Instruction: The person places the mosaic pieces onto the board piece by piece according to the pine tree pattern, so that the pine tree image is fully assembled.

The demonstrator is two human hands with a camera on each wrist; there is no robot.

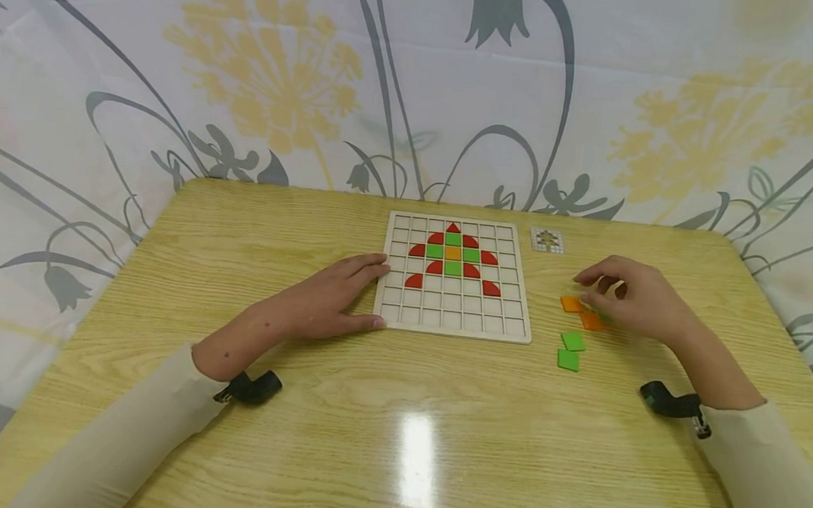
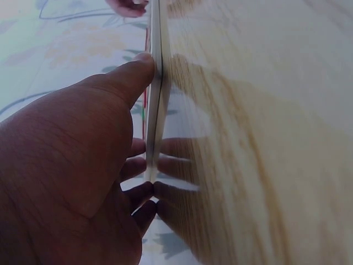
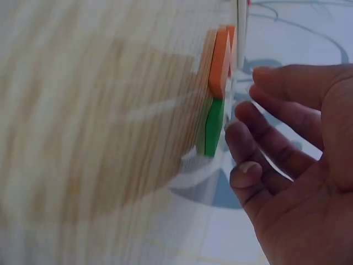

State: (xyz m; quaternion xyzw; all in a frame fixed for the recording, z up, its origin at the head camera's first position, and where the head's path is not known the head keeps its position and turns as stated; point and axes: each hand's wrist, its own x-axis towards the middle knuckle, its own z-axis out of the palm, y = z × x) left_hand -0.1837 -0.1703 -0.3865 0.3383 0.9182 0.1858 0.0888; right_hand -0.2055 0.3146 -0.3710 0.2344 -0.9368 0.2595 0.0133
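A pale wooden grid board (image 1: 454,320) lies on the table with a pattern of red, green and orange pieces in its cells. My left hand (image 1: 328,300) touches the board's left edge, fingers extended and thumb (image 2: 144,63) against the near corner. Over a small group of loose tiles, my right hand (image 1: 640,300) hovers with loosely bent fingers and nothing between thumb and forefinger. Beneath and beside it lie orange tiles (image 1: 591,321) and a green tile (image 3: 214,130), the latter partly hidden by the hand in the head view. Two more green tiles (image 1: 568,360) lie nearer the table's front.
A small pattern card (image 1: 547,240) lies beyond the board's right side. The wooden table (image 1: 336,454) meets a flower-printed cloth (image 1: 418,89) at its back edge. Each wrist carries a black camera mount (image 1: 255,387).
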